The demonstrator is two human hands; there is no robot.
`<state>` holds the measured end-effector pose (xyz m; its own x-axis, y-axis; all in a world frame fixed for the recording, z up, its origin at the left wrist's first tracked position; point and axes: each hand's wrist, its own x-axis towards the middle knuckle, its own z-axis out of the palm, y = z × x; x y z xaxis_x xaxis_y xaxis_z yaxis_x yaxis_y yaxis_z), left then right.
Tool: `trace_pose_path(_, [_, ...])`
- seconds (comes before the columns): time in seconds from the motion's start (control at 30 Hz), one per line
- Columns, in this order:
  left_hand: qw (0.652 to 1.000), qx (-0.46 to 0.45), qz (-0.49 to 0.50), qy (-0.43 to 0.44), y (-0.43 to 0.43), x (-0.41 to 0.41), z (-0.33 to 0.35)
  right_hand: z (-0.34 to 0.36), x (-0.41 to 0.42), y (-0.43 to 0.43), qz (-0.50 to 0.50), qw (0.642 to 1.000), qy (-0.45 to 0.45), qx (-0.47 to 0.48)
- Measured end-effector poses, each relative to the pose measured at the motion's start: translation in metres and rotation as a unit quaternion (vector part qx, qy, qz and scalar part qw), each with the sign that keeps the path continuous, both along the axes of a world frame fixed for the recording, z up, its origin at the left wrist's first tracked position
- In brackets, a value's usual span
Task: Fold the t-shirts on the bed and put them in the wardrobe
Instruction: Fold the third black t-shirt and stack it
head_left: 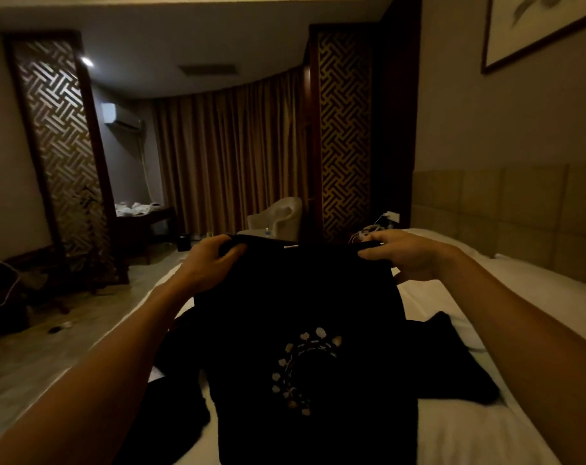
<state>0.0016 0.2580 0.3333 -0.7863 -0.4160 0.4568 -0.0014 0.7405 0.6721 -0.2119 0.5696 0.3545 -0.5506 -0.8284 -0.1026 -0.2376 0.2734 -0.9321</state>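
Note:
A black t-shirt (295, 297) with a pale printed ring of shapes hangs from both my hands above the white bed (469, 427). My left hand (211, 260) pinches its upper edge at the left corner. At the right corner my right hand (399, 253) grips the same edge. The shirt's lower part lies on the bed among more black fabric (452, 364), whose sleeves spread out to both sides. The wardrobe is not in view.
A padded headboard (506, 213) runs along the right wall. Beyond the bed stand a pale armchair (278, 213), closed curtains (231, 156) and a dark desk (144, 223) with white items. Lattice screens (56, 152) flank the room; bare floor lies left of the bed.

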Motion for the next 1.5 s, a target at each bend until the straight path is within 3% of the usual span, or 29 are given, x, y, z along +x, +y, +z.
trace_pose_path(0.13, [0.986, 0.134, -0.082, -0.054, -0.001, 0.014, 0.012, 0.003, -0.003, 0.007, -0.059, 0.995, -0.006, -0.079])
trace_pose_path(0.27, [0.966, 0.218, -0.119, -0.075, -0.019, 0.019, 0.012, 0.005, -0.002, 0.006, -0.062, 0.996, 0.000, -0.069])
trace_pose_path(0.47, [0.987, 0.153, -0.041, -0.037, -0.029, 0.022, 0.001, 0.006, 0.002, -0.012, -0.069, 0.997, -0.025, -0.027])
trace_pose_path(0.63, [0.990, 0.124, 0.050, 0.045, -0.032, 0.013, -0.015, -0.003, 0.013, -0.029, -0.065, 0.992, 0.075, 0.079])
trace_pose_path(0.7, [0.991, 0.095, 0.073, 0.064, -0.028, 0.010, -0.020, -0.006, 0.015, -0.036, -0.068, 0.995, 0.051, 0.049])
trace_pose_path(0.83, [0.987, 0.038, 0.111, 0.107, -0.021, 0.010, -0.024, -0.011, 0.011, -0.040, -0.044, 0.993, 0.030, -0.102])
trace_pose_path(0.93, [0.984, 0.013, 0.119, 0.130, -0.020, 0.014, -0.024, -0.013, 0.015, -0.037, -0.039, 0.982, 0.150, -0.105])
trace_pose_path(1.03, [0.983, -0.011, 0.123, 0.134, -0.022, 0.018, -0.019, -0.013, 0.019, -0.034, -0.057, 0.936, 0.341, -0.061])
trace_pose_path(1.1, [0.982, -0.029, 0.118, 0.142, -0.021, 0.022, -0.012, -0.007, 0.021, -0.030, -0.070, 0.906, 0.412, -0.065])
trace_pose_path(1.3, [0.973, -0.103, 0.083, 0.187, -0.015, 0.040, 0.044, 0.036, 0.035, -0.016, -0.133, 0.799, 0.571, -0.134])
trace_pose_path(1.5, [0.946, -0.188, 0.094, 0.247, 0.004, 0.063, 0.122, 0.107, 0.066, 0.000, -0.188, 0.701, 0.662, -0.188])
